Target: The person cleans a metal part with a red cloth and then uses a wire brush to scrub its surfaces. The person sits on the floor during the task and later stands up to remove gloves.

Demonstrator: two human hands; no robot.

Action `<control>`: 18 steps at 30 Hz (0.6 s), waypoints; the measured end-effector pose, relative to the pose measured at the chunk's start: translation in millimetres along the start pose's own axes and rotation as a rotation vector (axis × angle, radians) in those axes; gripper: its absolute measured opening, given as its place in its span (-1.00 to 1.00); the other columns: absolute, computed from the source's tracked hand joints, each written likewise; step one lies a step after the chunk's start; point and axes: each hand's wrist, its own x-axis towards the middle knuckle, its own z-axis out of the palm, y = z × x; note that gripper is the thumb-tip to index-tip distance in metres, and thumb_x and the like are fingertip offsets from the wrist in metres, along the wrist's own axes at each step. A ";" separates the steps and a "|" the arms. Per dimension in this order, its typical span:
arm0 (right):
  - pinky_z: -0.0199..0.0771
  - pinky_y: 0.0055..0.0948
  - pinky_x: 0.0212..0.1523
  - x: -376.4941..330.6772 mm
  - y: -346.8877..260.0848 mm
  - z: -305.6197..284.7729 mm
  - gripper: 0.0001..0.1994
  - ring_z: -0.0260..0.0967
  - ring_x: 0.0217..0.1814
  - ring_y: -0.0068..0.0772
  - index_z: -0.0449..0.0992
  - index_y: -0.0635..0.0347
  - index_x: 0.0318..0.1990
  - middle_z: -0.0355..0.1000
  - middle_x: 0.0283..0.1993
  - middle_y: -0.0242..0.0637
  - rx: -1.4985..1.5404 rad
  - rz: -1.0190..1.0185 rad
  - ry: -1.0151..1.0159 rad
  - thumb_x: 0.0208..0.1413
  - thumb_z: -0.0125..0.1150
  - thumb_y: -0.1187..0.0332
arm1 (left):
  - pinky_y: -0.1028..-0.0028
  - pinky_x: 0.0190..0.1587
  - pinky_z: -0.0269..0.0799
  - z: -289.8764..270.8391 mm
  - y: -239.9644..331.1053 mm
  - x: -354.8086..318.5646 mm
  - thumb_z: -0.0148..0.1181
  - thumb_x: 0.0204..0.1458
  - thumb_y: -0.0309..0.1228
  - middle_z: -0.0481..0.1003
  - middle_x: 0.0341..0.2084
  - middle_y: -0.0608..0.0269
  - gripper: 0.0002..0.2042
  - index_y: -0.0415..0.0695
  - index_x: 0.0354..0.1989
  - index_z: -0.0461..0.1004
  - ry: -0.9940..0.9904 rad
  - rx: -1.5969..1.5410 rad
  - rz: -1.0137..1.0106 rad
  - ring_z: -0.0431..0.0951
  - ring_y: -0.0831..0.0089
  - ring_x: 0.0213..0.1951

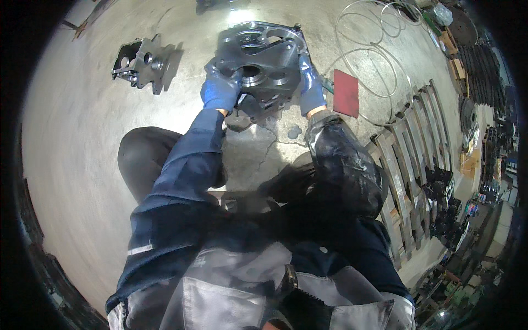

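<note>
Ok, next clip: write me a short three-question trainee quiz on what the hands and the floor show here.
1. True or false: both hands grip the same metal housing plate.
2. Which thing lies on the floor just right of the right hand? A) red flat sheet B) yellow bucket C) green hose
3. Fill in: a smaller metal casting lies on the concrete floor to the person's ____.

Key:
1. True: the left hand and right hand hold opposite sides of the metal housing plate.
2. A, the red flat sheet.
3. Left: smaller metal casting, concrete floor.
</note>
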 end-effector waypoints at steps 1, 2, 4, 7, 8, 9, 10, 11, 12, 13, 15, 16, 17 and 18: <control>0.39 -0.33 0.25 1.0 7.7 1.4 -0.50 0.41 0.21 -0.29 0.39 0.33 0.34 0.47 0.23 -0.18 0.076 0.076 0.015 0.45 0.08 0.13 | 0.19 0.10 0.52 -0.9 2.1 1.0 0.45 0.01 -0.09 0.65 -0.04 0.01 -0.34 -0.10 0.23 0.32 0.009 0.067 -0.026 0.67 0.06 0.00; 0.38 -0.34 0.27 1.5 10.9 0.0 -0.49 0.39 0.23 -0.29 0.38 0.34 0.36 0.46 0.26 -0.20 0.207 0.221 0.034 0.46 0.07 0.12 | 0.19 0.08 0.52 -2.3 4.4 2.1 0.43 0.03 -0.07 0.65 -0.05 -0.03 -0.33 -0.11 0.24 0.29 -0.019 0.066 0.003 0.67 0.05 0.01; 0.36 -0.36 0.29 1.8 4.4 -2.1 -0.44 0.38 0.26 -0.31 0.37 0.35 0.37 0.45 0.29 -0.25 0.384 0.271 -0.007 0.45 0.07 0.06 | 0.19 0.09 0.52 -4.1 8.1 2.9 0.43 0.03 -0.06 0.65 -0.05 -0.04 -0.32 -0.14 0.23 0.29 -0.066 0.142 -0.014 0.67 0.04 0.01; 0.38 -0.35 0.27 6.4 -33.6 -6.2 -0.40 0.40 0.23 -0.31 0.36 0.35 0.38 0.46 0.27 -0.21 0.558 0.310 -0.028 0.44 0.08 0.00 | 0.20 0.11 0.51 -1.8 8.1 4.3 0.44 0.04 -0.06 0.64 -0.04 -0.05 -0.32 -0.16 0.23 0.29 -0.101 0.107 0.009 0.66 0.05 0.03; 0.38 -0.35 0.26 6.1 -48.2 -7.2 -0.40 0.41 0.22 -0.32 0.37 0.35 0.37 0.47 0.26 -0.20 0.455 0.228 -0.025 0.44 0.07 -0.01 | 0.20 0.12 0.51 -0.1 6.7 4.6 0.44 0.04 -0.07 0.64 -0.03 -0.04 -0.32 -0.17 0.23 0.29 -0.095 0.072 0.038 0.66 0.05 0.03; 0.39 -0.35 0.24 7.1 -61.0 -10.7 -0.41 0.42 0.19 -0.33 0.39 0.35 0.35 0.47 0.24 -0.19 0.370 0.282 -0.030 0.45 0.07 0.00 | 0.20 0.12 0.51 2.2 5.9 6.9 0.44 0.05 -0.05 0.63 -0.01 -0.04 -0.29 -0.15 0.27 0.26 -0.099 0.085 0.031 0.65 0.04 0.05; 0.41 -0.36 0.22 7.9 -71.0 -11.8 -0.43 0.43 0.16 -0.34 0.41 0.35 0.33 0.48 0.22 -0.17 0.442 0.362 -0.046 0.45 0.06 0.00 | 0.20 0.13 0.50 2.8 4.6 8.7 0.43 0.05 -0.04 0.62 0.01 -0.04 -0.26 -0.14 0.30 0.23 -0.090 0.099 0.037 0.64 0.02 0.07; 0.41 -0.36 0.21 7.7 -77.8 -11.9 -0.44 0.43 0.15 -0.36 0.42 0.35 0.32 0.49 0.21 -0.18 0.445 0.393 -0.018 0.45 0.07 0.01 | 0.20 0.13 0.50 4.4 5.1 11.2 0.42 0.06 -0.02 0.62 0.04 -0.04 -0.23 -0.12 0.34 0.20 -0.082 0.114 0.044 0.63 0.01 0.08; 0.41 -0.37 0.21 9.1 -80.3 -12.4 -0.45 0.42 0.15 -0.38 0.43 0.36 0.31 0.49 0.20 -0.19 0.459 0.364 -0.017 0.45 0.07 0.02 | 0.19 0.20 0.48 2.2 5.4 12.8 0.49 0.02 -0.11 0.53 0.15 -0.07 -0.19 -0.15 0.36 0.19 -0.096 0.118 0.072 0.57 0.03 0.17; 0.42 -0.37 0.20 9.6 -78.9 -14.5 -0.46 0.42 0.14 -0.40 0.44 0.36 0.30 0.50 0.19 -0.19 0.491 0.354 0.002 0.45 0.08 0.03 | 0.20 0.21 0.48 0.8 9.8 16.4 0.50 0.03 -0.20 0.49 0.19 -0.07 -0.18 -0.16 0.39 0.16 -0.087 -0.005 0.230 0.56 0.07 0.18; 0.45 -0.34 0.17 14.8 -63.5 -22.2 -0.44 0.48 0.14 -0.31 0.44 0.31 0.30 0.54 0.14 -0.16 0.405 0.209 0.002 0.41 0.13 0.00 | 0.20 0.23 0.49 -8.4 24.1 22.6 0.50 0.03 -0.37 0.41 0.25 -0.07 -0.15 -0.17 0.46 0.09 -0.072 -0.266 0.605 0.53 0.15 0.19; 0.46 -0.33 0.17 17.1 -50.6 -25.8 -0.44 0.49 0.15 -0.28 0.45 0.29 0.29 0.56 0.12 -0.16 0.163 0.040 0.018 0.39 0.15 -0.01 | 0.20 0.26 0.47 -18.1 34.2 27.5 0.51 0.01 -0.44 0.35 0.29 -0.05 -0.12 -0.17 0.48 0.07 -0.096 -0.172 0.582 0.50 0.17 0.22; 0.48 -0.34 0.09 23.2 -33.6 -40.6 -0.51 0.51 0.08 -0.29 0.49 0.24 0.22 0.58 0.06 -0.19 0.237 0.191 0.027 0.35 0.21 0.05 | 0.21 0.28 0.46 -23.1 49.1 34.2 0.52 -0.01 -0.51 0.29 0.33 -0.03 -0.09 -0.16 0.50 0.05 -0.181 -0.095 0.523 0.47 0.19 0.24; 0.51 -0.36 0.01 29.4 -14.0 -55.3 -0.58 0.53 0.01 -0.30 0.52 0.20 0.15 0.61 0.01 -0.21 0.415 0.364 0.058 0.31 0.28 0.10 | 0.22 0.27 0.47 -28.4 63.7 38.1 0.54 -0.03 -0.50 0.35 0.27 -0.05 -0.07 -0.16 0.50 0.06 -0.056 0.080 0.753 0.49 0.18 0.21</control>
